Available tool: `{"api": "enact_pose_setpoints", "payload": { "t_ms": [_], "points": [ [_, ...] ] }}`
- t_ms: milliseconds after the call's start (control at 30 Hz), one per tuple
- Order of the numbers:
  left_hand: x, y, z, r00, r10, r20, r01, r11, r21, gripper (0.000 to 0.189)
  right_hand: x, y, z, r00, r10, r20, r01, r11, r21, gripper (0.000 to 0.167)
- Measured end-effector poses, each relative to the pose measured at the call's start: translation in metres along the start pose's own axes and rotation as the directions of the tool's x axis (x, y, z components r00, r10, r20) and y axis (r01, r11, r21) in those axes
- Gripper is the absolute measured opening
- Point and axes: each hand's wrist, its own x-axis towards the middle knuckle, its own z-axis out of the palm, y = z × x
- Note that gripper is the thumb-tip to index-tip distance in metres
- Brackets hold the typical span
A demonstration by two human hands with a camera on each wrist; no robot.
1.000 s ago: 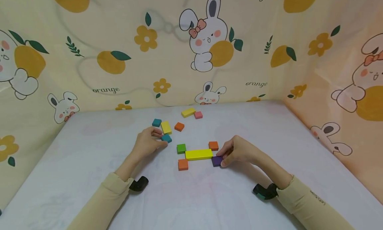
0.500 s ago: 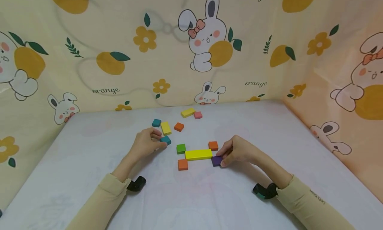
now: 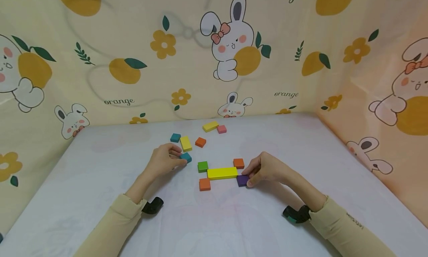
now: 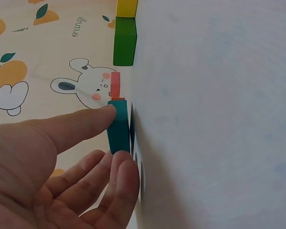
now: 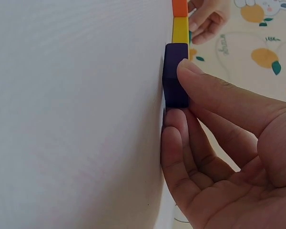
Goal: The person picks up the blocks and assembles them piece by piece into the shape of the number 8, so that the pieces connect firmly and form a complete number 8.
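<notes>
My left hand (image 3: 163,160) pinches a teal block (image 3: 185,157) between thumb and fingers, just in front of a pale yellow block (image 3: 185,143). In the left wrist view the teal block (image 4: 118,126) is at the thumb tip, close to the white surface. A purple block (image 3: 242,181) is held by my right hand (image 3: 267,169) at the right end of a long yellow block (image 3: 222,173). Round the long block's other corners lie a green block (image 3: 202,166), an orange block (image 3: 239,163) at the back right and another orange block (image 3: 205,184) at the front left.
Farther back lie a second teal block (image 3: 175,137), an orange block (image 3: 200,142), a pale yellow block (image 3: 210,126) and a pink block (image 3: 221,129). A printed cloth (image 3: 187,71) hangs behind the white table (image 3: 214,223) and along its sides.
My left hand has drawn the teal block slightly toward me, away from the pale yellow block. The right hand and the purple block stay in place.
</notes>
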Motion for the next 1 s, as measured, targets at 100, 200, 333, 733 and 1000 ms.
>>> {"api": "enact_pose_setpoints", "payload": {
  "t_ms": [100,200,333,733,1000],
  "points": [
    [0.000,0.000,0.000,1.000,0.001,0.002,-0.001,1.000,0.000,0.041,0.000,0.001,0.000,1.000,0.003,-0.004,-0.003,1.000,-0.004,0.031],
    [0.001,-0.001,0.000,1.000,0.001,0.004,-0.001,1.000,0.003,0.041,0.001,0.001,0.000,1.000,0.004,-0.007,-0.004,1.000,-0.007,0.031],
    [0.002,-0.002,0.000,1.000,-0.002,0.003,0.002,1.000,0.005,0.041,0.001,0.002,0.000,1.000,0.001,-0.008,-0.001,1.000,-0.006,0.031],
    [-0.003,0.004,-0.002,1.000,0.023,-0.011,-0.023,0.999,0.044,0.038,0.002,0.002,0.000,1.000,0.007,-0.007,-0.007,1.000,-0.027,0.031],
    [-0.037,0.029,-0.005,0.994,0.102,-0.041,-0.100,0.993,0.066,0.039,0.004,0.002,0.000,1.000,-0.008,0.003,0.008,1.000,-0.019,0.030]
  ]
}}
